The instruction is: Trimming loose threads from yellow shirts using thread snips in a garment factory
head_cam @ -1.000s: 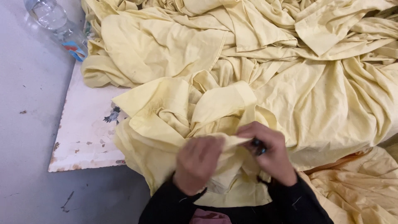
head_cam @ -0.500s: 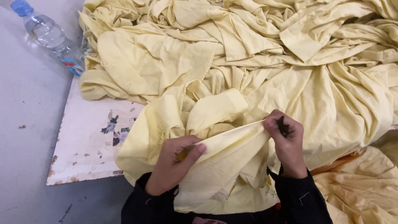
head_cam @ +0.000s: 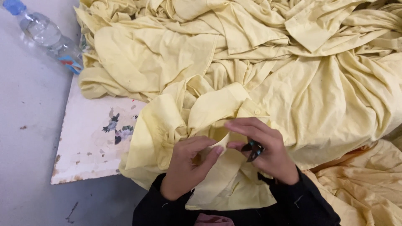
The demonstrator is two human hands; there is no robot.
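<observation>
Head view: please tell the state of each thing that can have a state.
Yellow garment: crumpled, pinched by both hands.
Left hand: gripping the garment's edge.
Right hand: holding small dark snips, touching the garment.
Plastic bottle: capped, lying on its side.
Fabric pile: heaped, unfolded.

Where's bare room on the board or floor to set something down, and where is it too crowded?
Free: the white board's left part, between the grey floor and the yellow cloth pile. The floor is open left of the board, below the plastic bottle. Crowded: cloth covers everything right of that, and the left hand and right hand, holding small snips, pinch it.
</observation>
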